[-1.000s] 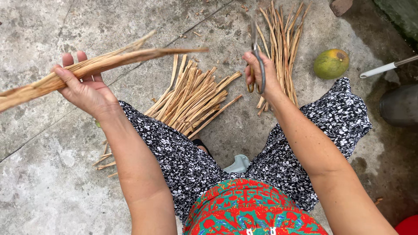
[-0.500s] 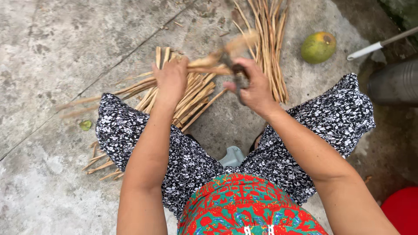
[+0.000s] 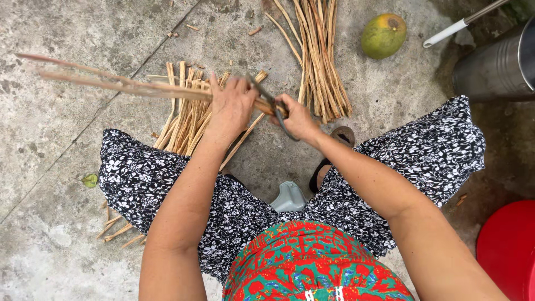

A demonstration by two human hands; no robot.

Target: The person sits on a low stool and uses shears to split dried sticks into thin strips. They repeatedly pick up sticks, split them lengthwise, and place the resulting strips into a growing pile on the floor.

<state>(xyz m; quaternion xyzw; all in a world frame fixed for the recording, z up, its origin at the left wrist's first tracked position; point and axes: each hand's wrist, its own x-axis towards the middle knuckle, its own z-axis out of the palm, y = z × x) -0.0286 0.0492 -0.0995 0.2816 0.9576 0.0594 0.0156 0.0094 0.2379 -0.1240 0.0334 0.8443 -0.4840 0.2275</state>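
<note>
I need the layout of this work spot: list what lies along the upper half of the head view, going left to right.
Long held strips → left hand → right hand with a blade → upright bundle of strips → green fruit → white-handled tool → metal pot.

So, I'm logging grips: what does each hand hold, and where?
Left hand grips the stick bundle near its right end; right hand holds the blade tool by its handle.

We see dry, fibrous wooden sticks (image 3: 128, 86), a dull metal blade (image 3: 273, 106), rough matt concrete floor (image 3: 56, 33), and a brushed steel pot (image 3: 493, 67).
</note>
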